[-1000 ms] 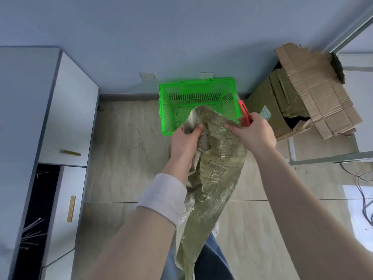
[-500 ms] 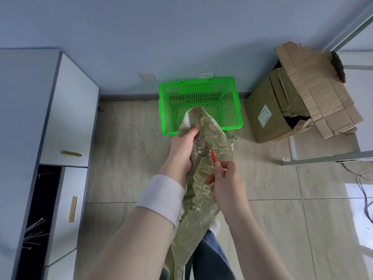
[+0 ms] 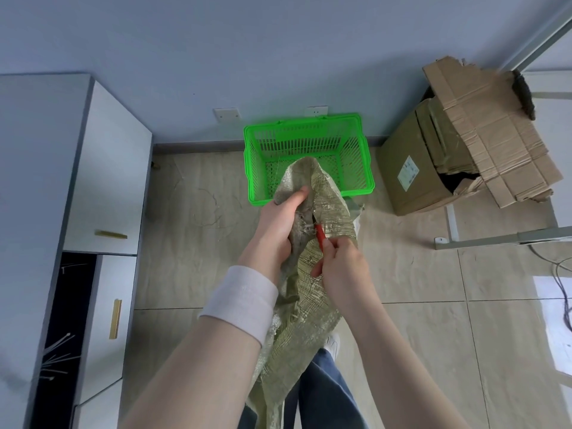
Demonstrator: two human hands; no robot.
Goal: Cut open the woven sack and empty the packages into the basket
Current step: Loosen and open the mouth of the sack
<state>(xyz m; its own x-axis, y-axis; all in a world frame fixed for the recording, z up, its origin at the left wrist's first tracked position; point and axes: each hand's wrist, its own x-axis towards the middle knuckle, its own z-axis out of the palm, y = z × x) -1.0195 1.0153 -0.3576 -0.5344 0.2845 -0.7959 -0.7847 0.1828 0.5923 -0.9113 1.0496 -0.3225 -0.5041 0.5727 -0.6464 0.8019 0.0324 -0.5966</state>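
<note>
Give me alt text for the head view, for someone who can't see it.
A person's left hand grips the top of an olive-green woven plastic sack while the right hand pushes a slim red cutting tool into a frayed slit in it. A bright green slatted plastic basket sits on the tiled floor behind, no packages visible inside.

Sack (image 3: 322, 218): coarse woven plastic cloth, olive-tan, slight sheen, frayed strands at the slit. Basket (image 3: 356, 144), just behind sack: glossy bright-green moulded plastic, slotted walls. Cutter (image 3: 319, 236) on sack: smooth red plastic. Wristband (image 3: 240, 301) beside sack: soft matt white knit. Box (image 3: 411, 178), right of basket: matt brown corrugated cardboard w/ paper label. Floor (image 3: 192, 212) under basket: smooth beige tile, low gloss.
</note>
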